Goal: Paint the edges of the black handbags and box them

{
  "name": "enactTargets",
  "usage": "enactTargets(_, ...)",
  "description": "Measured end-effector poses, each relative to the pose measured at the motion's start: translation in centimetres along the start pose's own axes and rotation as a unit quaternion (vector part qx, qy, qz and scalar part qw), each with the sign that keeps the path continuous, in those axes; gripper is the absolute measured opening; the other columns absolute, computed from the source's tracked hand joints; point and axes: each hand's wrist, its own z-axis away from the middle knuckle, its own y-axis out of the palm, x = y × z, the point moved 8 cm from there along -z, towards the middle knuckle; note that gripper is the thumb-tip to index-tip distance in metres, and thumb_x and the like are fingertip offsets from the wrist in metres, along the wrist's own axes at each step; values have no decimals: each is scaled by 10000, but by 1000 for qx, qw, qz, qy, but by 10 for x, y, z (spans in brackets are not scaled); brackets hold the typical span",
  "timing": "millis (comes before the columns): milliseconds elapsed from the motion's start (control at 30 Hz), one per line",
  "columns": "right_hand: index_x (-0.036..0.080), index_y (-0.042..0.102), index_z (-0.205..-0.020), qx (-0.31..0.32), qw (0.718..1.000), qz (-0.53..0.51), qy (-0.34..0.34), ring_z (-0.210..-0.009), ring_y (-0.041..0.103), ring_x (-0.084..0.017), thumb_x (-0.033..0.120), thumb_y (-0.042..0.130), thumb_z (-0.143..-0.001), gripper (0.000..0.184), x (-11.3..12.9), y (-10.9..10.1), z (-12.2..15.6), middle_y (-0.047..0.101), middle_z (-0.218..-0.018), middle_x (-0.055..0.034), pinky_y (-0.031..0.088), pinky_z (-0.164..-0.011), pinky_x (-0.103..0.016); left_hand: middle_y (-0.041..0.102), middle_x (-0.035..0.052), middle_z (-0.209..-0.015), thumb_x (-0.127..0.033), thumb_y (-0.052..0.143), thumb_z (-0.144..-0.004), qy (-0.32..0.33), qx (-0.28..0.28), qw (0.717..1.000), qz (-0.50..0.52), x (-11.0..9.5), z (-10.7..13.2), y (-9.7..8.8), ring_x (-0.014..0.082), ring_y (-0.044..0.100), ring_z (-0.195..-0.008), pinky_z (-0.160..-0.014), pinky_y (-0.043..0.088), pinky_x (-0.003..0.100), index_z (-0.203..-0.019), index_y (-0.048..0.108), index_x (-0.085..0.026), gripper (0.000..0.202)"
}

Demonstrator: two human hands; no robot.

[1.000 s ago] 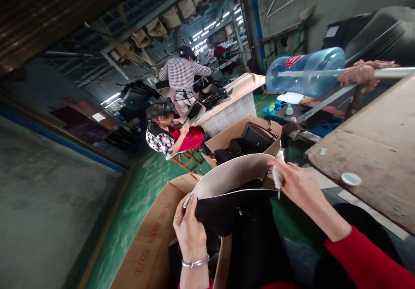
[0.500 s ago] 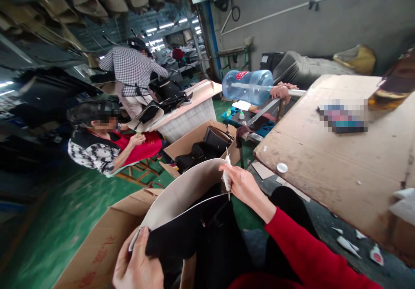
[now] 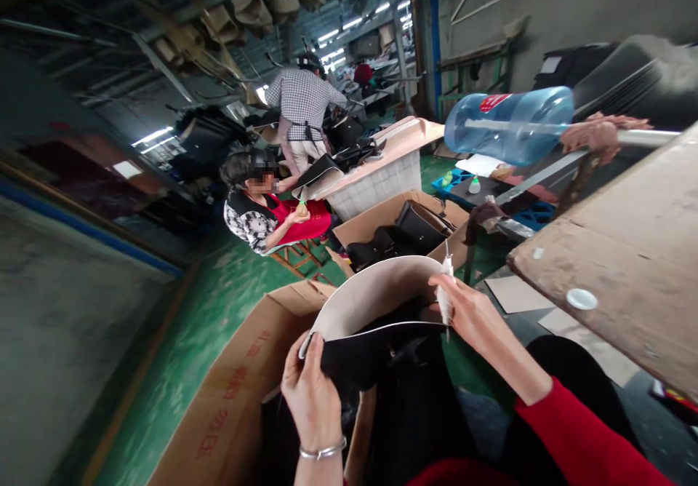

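Observation:
My left hand [image 3: 312, 399], with a silver bangle at the wrist, is closed on the near edge of a black bag [image 3: 376, 351] whose pale inner panel [image 3: 376, 293] curves up and open. My right hand [image 3: 463, 311], in a red sleeve, grips the far edge of the same bag together with a small white glue tube [image 3: 444, 293] that points upward. The bag hangs over my lap, between a cardboard box [image 3: 234, 413] on the left and a worn brown worktable [image 3: 627, 275] on the right.
A second open box [image 3: 400, 213] holds black bags. A seated person [image 3: 267, 213] in a red apron works behind it, and another person [image 3: 302, 111] stands at a white crate [image 3: 382, 184]. A blue water jug [image 3: 510, 122] lies beyond the table. A white cap [image 3: 582, 298] rests on the table. The floor is green.
The camera has swung back to the left and tilted, so the table slid to the right edge. Both hands keep the same hold on the bag and the tube.

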Motion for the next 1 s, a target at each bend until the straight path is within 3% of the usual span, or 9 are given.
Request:
enactTargets(167, 226, 548, -1182, -43, 998, -28, -39, -749, 652, -194, 185, 519, -956, 231, 15, -15, 11, 678, -1008, -85, 527, -694, -305, 761, 19, -926, -261, 900, -635, 20, 20, 999, -27, -8, 0, -8, 169, 685, -866, -870, 540, 297, -938, 787, -187, 332)
enactTargets(367, 251, 538, -1181, -63, 993, -96, -25, -752, 642, -192, 206, 514, -984, 203, 22, -31, 22, 651, -943, -55, 520, -715, -309, 777, 79, -1048, -456, 866, -700, 44, 199, 963, -177, -40, -34, 8, 249, 703, -953, -827, 553, 316, -1051, 783, -171, 459)
enactTargets(533, 256, 545, -1212, -62, 993, -88, -46, -839, 661, -210, 169, 515, -965, 264, 26, -36, 26, 657, -1038, -72, 528, -755, -327, 788, 101, -1025, -468, 848, -694, 94, 358, 860, -351, -74, -53, 61, 265, 717, -895, -778, 555, 329, -1087, 799, -195, 481)
enactTargets(633, 261, 546, -1218, -54, 994, -83, -52, -829, 660, -207, 149, 511, -953, 290, 28, -36, 28, 664, -1038, -68, 527, -729, -318, 793, 96, -1037, -417, 875, -652, 144, 402, 802, -418, -82, -60, 97, 267, 710, -882, -794, 537, 331, -1113, 804, -223, 505)
enactTargets(700, 257, 546, -1215, -48, 995, -76, -52, -820, 662, -209, 132, 496, -945, 302, 30, -36, 29, 671, -1029, -70, 534, -738, -324, 796, 85, -950, -422, 860, -656, 150, 441, 769, -438, -75, -60, 120, 265, 694, -823, -762, 515, 320, -1023, 823, -217, 423)
enactTargets(800, 255, 539, -1229, -60, 995, -53, -61, -861, 675, -217, 121, 484, -953, 312, 37, -43, 29, 681, -1072, -81, 547, -803, -347, 709, 26, -677, -447, 812, -666, 132, 495, 716, -475, -57, -53, 147, 216, 605, -650, -615, 425, 268, -705, 781, -212, 241)
enactTargets(900, 253, 537, -1214, -114, 992, -30, -40, -924, 677, -231, 151, 529, -960, 274, 38, -61, 27, 677, -1129, -95, 551, -823, -346, 528, -26, -502, -446, 767, -681, 154, 518, 672, -506, -57, -41, 160, 155, 467, -531, -524, 309, 240, -484, 617, -212, 341)
enactTargets(967, 249, 544, -1176, -154, 988, -24, -4, -925, 672, -235, 184, 585, -941, 248, 33, -77, 25, 672, -1117, -93, 550, -812, -338, 512, -31, -491, -425, 783, -660, 155, 531, 672, -492, -67, -33, 160, 152, 465, -517, -509, 321, 235, -452, 578, -213, 360)
enactTargets(1000, 248, 546, -1156, -170, 985, -30, 14, -908, 670, -231, 202, 612, -927, 242, 30, -86, 24, 671, -1101, -87, 548, -801, -331, 542, -27, -505, -405, 810, -631, 142, 529, 693, -468, -75, -31, 155, 169, 502, -527, -508, 355, 237, -465, 600, -216, 327)
